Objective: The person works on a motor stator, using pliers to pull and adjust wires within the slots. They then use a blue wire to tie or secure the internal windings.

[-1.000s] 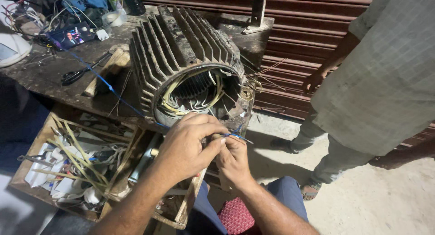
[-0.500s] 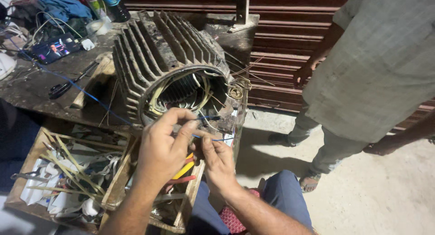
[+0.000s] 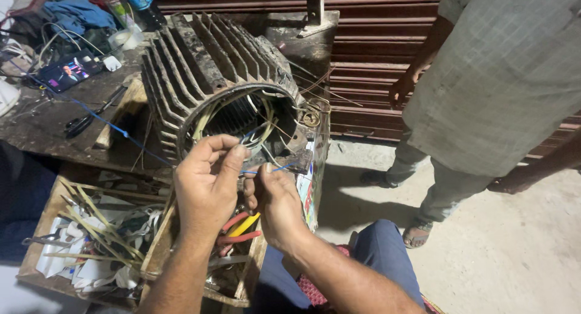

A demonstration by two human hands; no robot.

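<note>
Before the motor housing [image 3: 212,78], both hands [image 3: 242,187] lower, blue wire [image 3: 266,169] now taut.

The motor housing [image 3: 224,78] lies on the workbench [image 3: 48,120]; both hands [image 3: 209,187] before it; a drawer [image 3: 91,247] below; a standing person [image 3: 496,90] right

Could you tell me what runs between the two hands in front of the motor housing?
In the head view, a thin blue wire spans the gap between the left hand and the right hand.
</note>
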